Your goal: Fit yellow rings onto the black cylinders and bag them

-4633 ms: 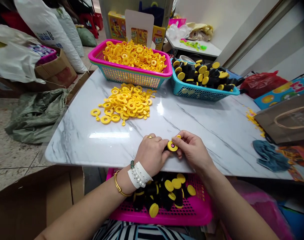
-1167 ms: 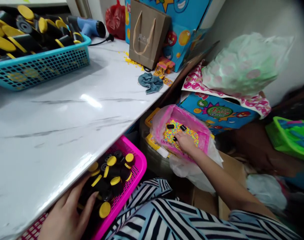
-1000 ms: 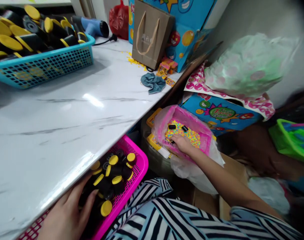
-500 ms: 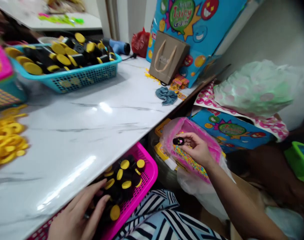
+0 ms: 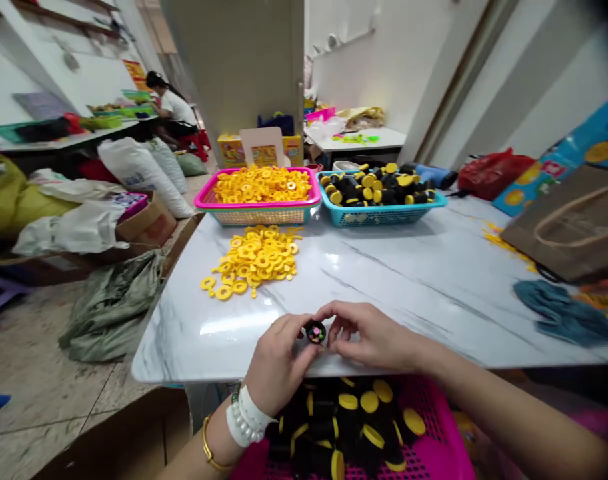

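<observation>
A small black cup (image 5: 315,332) stands just above the table's front edge, its mouth toward me. Small coloured bits, pink and green among them, show inside. My left hand (image 5: 279,357) pinches the cup between thumb and index finger. On the other side, my right hand (image 5: 367,333) has its curled index finger and thumb at the cup's rim; the remaining fingers are bent inward and partly hidden. Below both hands, a magenta basket (image 5: 449,437) holds many black cylinders with yellow caps (image 5: 369,402).
Loose yellow rings (image 5: 257,257) lie heaped on the white marbled table (image 5: 384,287). Behind are a pink-rimmed basket (image 5: 209,200) of yellow pieces and a blue basket (image 5: 389,215) of capped cylinders. A paper bag (image 5: 574,220) and blue cloth (image 5: 564,310) lie right. A person (image 5: 177,107) sits far left.
My right hand has brought the black cup from above the pink container at the right to the table edge. My left hand has left the magenta basket and grips the cup. The view has swung left.
</observation>
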